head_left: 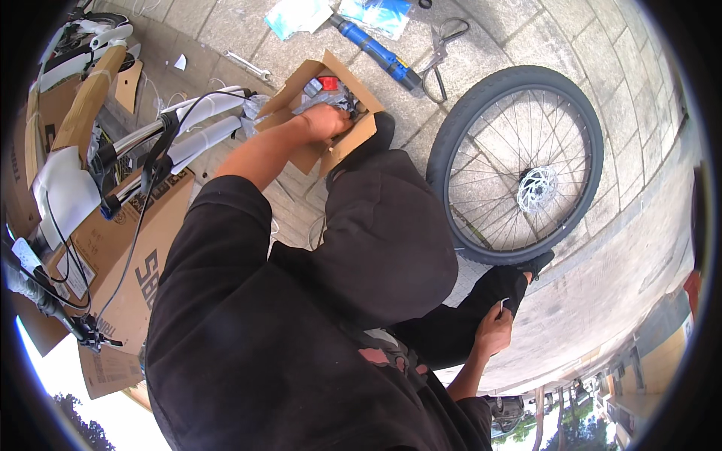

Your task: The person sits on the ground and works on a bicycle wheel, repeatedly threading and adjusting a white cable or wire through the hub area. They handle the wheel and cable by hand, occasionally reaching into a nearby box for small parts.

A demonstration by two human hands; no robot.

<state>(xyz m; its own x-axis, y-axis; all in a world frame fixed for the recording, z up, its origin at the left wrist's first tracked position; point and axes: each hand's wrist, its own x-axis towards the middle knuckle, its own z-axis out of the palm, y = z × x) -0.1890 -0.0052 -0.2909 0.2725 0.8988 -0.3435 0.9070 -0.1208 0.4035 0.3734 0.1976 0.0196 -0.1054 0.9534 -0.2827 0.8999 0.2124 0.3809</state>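
Note:
My left hand (326, 120) reaches into an open cardboard box (353, 146) by my shoe, its fingers bent among small parts, a red item (328, 83) and bagged pieces; what it grips is hidden. My right hand (493, 331) is closed on a small pale item (502, 304), too small to name, beside my dark trouser leg. A bicycle wheel (462, 128) with a disc rotor (535, 189) lies flat on the paving to the right of my knee.
At the left lie a bike frame (71, 173) in white padding, cables and large flattened cardboard (120, 263). Beyond the box are a wrench (246, 65), a blue pump (372, 50), scissors (440, 49) and plastic packets (293, 15) on the paving (496, 30).

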